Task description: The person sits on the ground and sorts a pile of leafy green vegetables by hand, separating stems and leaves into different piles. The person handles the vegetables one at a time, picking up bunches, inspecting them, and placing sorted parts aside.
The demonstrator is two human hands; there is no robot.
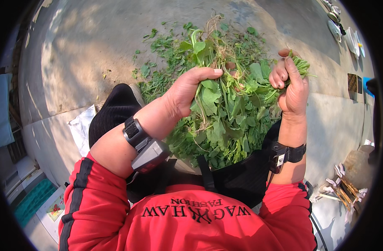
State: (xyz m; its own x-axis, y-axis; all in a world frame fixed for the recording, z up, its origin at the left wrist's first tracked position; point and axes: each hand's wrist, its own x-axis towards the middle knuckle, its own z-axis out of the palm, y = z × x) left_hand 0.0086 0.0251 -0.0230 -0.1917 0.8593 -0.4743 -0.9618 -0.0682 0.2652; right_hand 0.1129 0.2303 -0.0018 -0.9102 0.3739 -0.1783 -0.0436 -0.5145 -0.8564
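My left hand (191, 84) grips a bunch of leafy green plants (210, 94) with pale, stringy roots (215, 26) sticking up beyond the thumb. Its fingers are mostly hidden behind the leaves. In my right hand (291, 81) is a bundle of green stems (301, 66), cut or broken ends pointing up and outward, leaves trailing down toward the middle. Below both hands a large heap of leafy greens (222, 138) fills the space between my knees. What holds the heap is mostly covered.
Loose leaves and stems (166, 47) litter the concrete floor (84, 40) beyond the heap. A white sheet (83, 128) lies by my left knee. Several shoes (335, 29) stand at the far right. Bundled sticks (343, 188) and a cable (318, 230) are at my right side.
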